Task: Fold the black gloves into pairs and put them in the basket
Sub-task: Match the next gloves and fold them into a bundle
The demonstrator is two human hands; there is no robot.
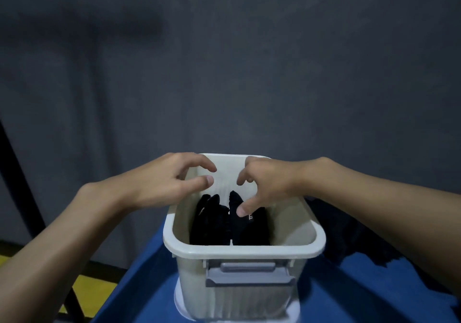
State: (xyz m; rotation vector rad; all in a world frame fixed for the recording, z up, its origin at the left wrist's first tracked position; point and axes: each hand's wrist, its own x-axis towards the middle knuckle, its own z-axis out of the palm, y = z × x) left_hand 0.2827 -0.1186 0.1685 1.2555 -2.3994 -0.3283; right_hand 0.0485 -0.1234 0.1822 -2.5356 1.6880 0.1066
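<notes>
Black gloves [225,225] sit inside the basket [244,250], packed as two dark bundles side by side. One is toward 9 o'clock and the other toward 3 o'clock, with a thin gap between them at the near wall. The basket is pale plastic with a grey handle [249,272] on its near face, and it stands on a blue table [349,295].

Both bare forearms reach in from the near edge and meet over the far half of the basket. The left hand [169,180] hovers at about 10 o'clock of the opening, over the far left corner of the rim. It is back-up, with the fingers loosely curled and the thumb held apart from the forefinger. It holds nothing.

The right hand [269,183] hangs at about 1 o'clock, with its wrist bent so the fingers hook downward. Its thumb [243,209] points down toward the right-hand bundle, and the forefinger is curled well above it, leaving a wide gap with nothing pinched between them. The thumb tip lies over the top of that bundle, but I cannot tell whether it touches the cloth.

At 3 o'clock of the basket, a dark heap [349,230] lies on the table. The right forearm crosses over it and hides part of it, and it is too dark and blurred to pick out single gloves. The lower parts of the bundles are hidden behind the near wall. Something white [180,302] shows under the basket's foot, but I can't make out what it is.
</notes>
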